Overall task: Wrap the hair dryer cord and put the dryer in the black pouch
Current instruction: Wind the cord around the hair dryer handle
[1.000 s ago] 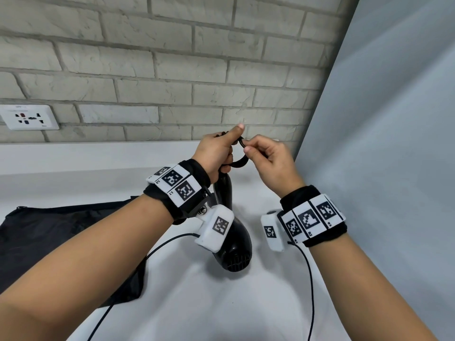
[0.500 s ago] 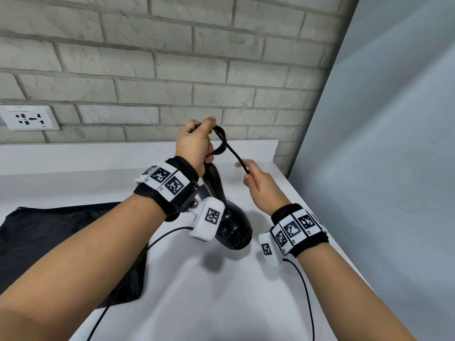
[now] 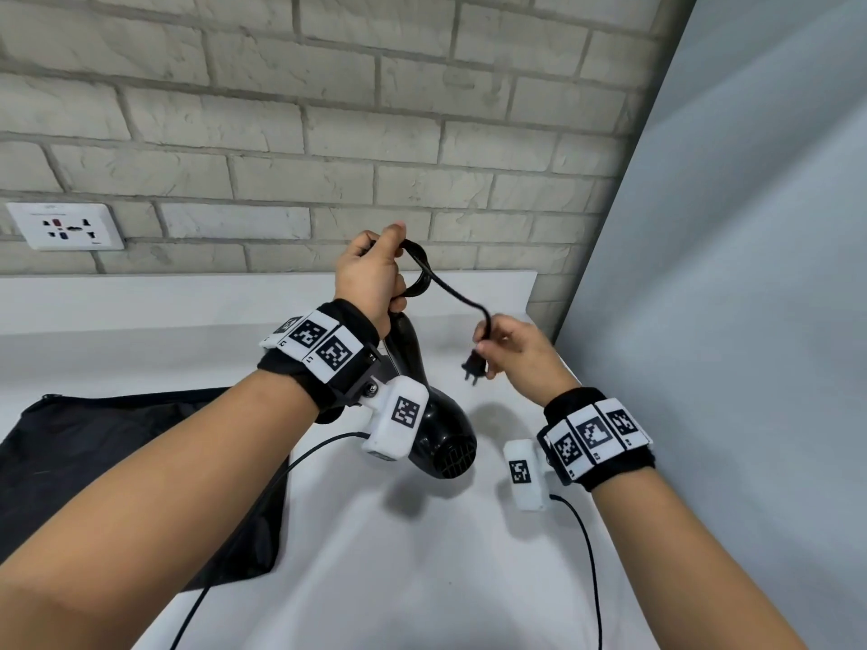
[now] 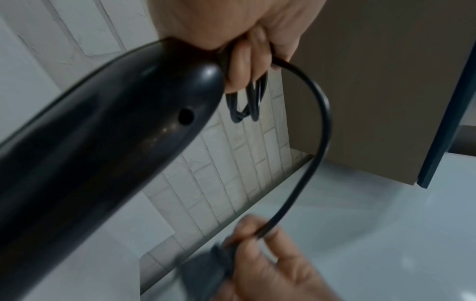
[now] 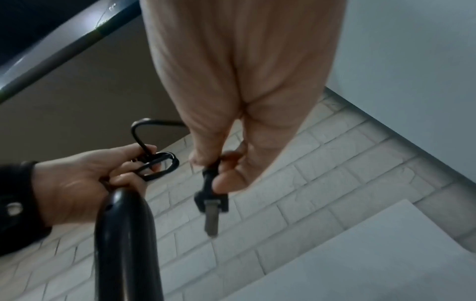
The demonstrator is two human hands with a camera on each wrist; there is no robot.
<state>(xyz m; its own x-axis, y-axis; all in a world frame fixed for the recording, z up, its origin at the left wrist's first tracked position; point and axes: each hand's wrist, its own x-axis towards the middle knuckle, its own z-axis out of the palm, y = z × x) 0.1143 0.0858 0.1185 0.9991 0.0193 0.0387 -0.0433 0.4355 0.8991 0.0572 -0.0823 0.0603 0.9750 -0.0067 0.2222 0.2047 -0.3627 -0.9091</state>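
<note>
Though hidden overhead, plug point(image 5: 211, 200) prong.

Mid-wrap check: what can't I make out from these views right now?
- Cord loop count: the left hand covers the coils; head view.
- Pouch opening: left forearm hides it, frame edge crops it; head view.
- Plug: blurred in the left wrist view.
- Dryer nozzle: behind the wrist camera.

Home-like corner: brick wall point(image 3: 328, 133), wall socket point(image 3: 65, 226), white counter point(image 3: 375, 555).

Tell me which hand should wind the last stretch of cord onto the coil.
Right hand: it pinches the cord just above the plug. The left hand grips the hair dryer handle and the coil.
</note>
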